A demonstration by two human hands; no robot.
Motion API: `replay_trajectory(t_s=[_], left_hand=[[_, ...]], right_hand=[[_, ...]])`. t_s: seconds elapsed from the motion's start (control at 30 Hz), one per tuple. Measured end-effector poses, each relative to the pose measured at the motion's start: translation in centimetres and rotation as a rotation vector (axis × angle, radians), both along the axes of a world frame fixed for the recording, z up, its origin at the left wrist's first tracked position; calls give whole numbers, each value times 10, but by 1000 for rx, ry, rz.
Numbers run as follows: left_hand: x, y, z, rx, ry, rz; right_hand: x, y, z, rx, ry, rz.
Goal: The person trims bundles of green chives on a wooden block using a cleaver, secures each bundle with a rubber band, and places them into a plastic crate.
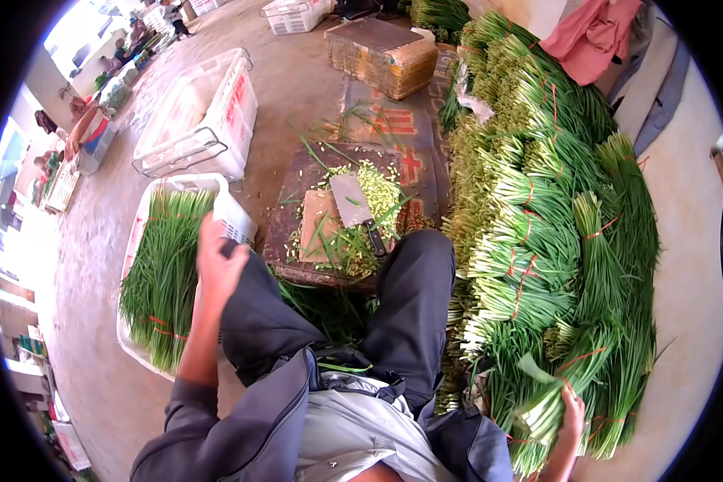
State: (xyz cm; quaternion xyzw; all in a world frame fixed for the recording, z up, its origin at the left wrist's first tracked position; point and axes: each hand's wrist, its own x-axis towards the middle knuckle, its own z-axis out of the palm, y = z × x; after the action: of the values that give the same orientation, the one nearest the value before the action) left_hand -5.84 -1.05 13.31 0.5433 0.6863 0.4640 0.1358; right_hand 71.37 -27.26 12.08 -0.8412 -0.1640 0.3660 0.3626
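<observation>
My left hand (221,261) is beside my knee at the right edge of a white crate (224,201), its fingers apart and nothing seen in it. Long green stalks (165,273) tied with red bands fill that crate. At the lower right, my right hand (572,411) is closed round a bundle of green stalks (542,410) with pale cut ends. Between my knees and the mat, a cleaver (349,201) with a black handle lies on a low board (293,217), over a brown block (320,225) and chopped pale stalk pieces (379,186).
Stacked bundles (514,265) line my right side up to the wall. A lidded white crate (237,104) stands ahead on the left, a taped box (386,60) at the top middle. Pink cloth (590,40) hangs upper right. People (120,52) are far off at the upper left.
</observation>
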Motion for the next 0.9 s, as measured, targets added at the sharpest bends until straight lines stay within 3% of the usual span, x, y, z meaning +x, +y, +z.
replay_trajectory(t_s=[0.1,0.17,0.23,0.3,0.37,0.43,0.5,0.57,0.6,0.63,0.67,0.73,0.77,0.83,0.9], left_hand=[[75,28,27,-15,3,-476],[119,38,57,45,251,-667],[147,44,74,165,339,-853],[159,46,99,304,422,-912],[161,48,115,450,497,-991],[148,55,126,577,597,-897],[115,68,135,640,747,-861],[96,69,149,776,674,-808],[91,61,162,687,719,-797],[87,56,170,591,763,-781],[80,66,154,585,678,-801],[72,74,124,150,507,-605],[67,87,110,-73,406,-536],[36,119,43,-106,411,-478],[15,139,-16,-175,461,-438]], right_hand=[[-101,73,9,427,384,-82],[-156,115,16,660,593,-32],[-222,163,44,726,790,-57],[-271,211,60,661,1061,70],[-334,249,83,776,974,439],[-377,274,112,600,1140,610],[-413,296,137,445,1125,855],[-429,318,125,403,1079,1100],[-420,334,142,309,652,1364],[-418,359,103,165,720,1339],[-424,368,103,203,843,1059],[-418,442,-30,624,4,1242],[-425,442,-51,227,-443,1207],[-428,420,-85,257,-706,1445],[-450,419,-114,34,-581,1296]])
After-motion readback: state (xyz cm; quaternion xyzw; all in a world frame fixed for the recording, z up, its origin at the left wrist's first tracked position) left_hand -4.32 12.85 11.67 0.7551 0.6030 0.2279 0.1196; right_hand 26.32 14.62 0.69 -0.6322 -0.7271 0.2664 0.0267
